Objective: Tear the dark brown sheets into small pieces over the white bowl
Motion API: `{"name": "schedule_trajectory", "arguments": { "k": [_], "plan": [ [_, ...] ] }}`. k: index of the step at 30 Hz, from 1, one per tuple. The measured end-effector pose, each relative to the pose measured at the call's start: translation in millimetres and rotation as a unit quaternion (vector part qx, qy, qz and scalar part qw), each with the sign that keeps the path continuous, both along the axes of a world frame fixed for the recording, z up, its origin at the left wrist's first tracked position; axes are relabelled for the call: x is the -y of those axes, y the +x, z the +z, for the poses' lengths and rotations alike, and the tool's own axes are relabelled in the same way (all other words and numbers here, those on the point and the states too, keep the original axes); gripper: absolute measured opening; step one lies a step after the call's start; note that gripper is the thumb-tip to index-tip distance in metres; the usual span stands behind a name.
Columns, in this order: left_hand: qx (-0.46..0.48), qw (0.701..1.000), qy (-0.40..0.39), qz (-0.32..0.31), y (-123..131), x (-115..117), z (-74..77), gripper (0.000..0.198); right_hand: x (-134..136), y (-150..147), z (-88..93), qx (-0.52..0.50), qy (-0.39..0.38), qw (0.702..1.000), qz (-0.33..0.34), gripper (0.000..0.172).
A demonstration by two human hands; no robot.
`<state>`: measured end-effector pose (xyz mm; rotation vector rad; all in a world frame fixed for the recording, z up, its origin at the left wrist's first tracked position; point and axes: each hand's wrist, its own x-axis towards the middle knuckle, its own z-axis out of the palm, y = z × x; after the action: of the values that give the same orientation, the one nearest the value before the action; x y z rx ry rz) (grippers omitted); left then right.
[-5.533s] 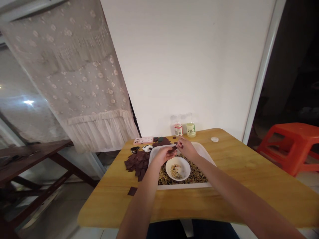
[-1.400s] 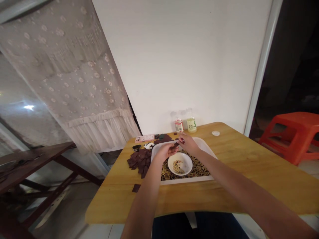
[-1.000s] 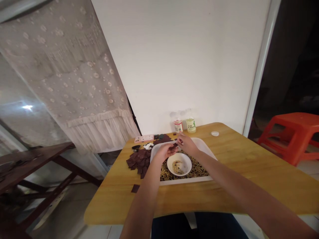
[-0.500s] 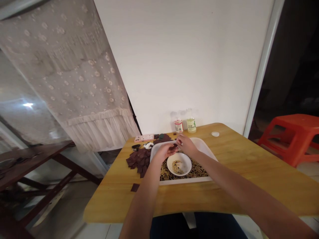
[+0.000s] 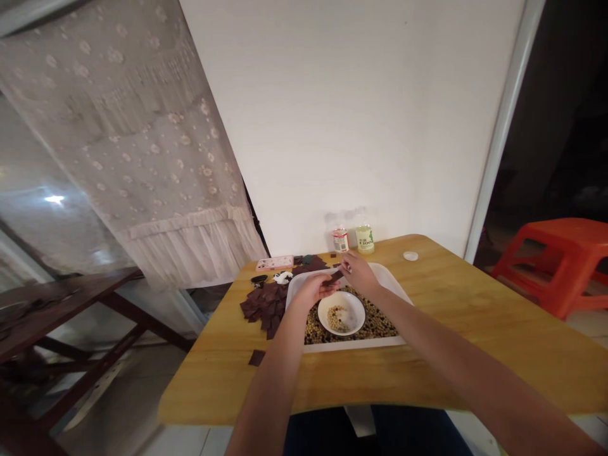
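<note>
Above the far side of the white bowl, my left hand is closed on a small dark brown square, thin and flat. My right hand meets it at the square's right end with fingertips pinched together; what lies in that pinch is too small to make out. Some pale beads lie in the bowl. Beneath it is a white tray full of brown, black and cream beads.
Left of the tray are a heap of dark brown squares, a single square, a pink phone and a white bundle. Two labelled jars stand by the wall. A clear lid lies right; an orange stool stands beyond.
The brown square between my hands shows more plainly now. My right fingertips have shifted slightly up and to the right; my left hand stays nearly in place.
</note>
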<state>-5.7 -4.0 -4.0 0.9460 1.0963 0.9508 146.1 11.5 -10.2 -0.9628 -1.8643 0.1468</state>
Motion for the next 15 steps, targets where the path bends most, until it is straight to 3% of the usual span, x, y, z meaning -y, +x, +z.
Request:
{"name": "schedule_trajectory", "arguments": {
  "k": [6,11,15],
  "plan": [
    [-0.005,1.000,-0.004,0.002,1.0,0.2,0.4,0.010,2.1,-4.3,-2.9,0.023,0.002,0.999,0.047,0.018],
    [0.005,1.000,0.001,-0.002,1.2,2.4,2.6,0.008,1.6,-4.8,-2.7,0.001,-0.003,1.000,0.010,0.019],
    [0.014,1.000,-0.021,0.009,2.5,3.8,6.6,0.012,4.0,-6.7,-2.5,0.009,0.006,0.999,0.030,0.018]
  ]
}}
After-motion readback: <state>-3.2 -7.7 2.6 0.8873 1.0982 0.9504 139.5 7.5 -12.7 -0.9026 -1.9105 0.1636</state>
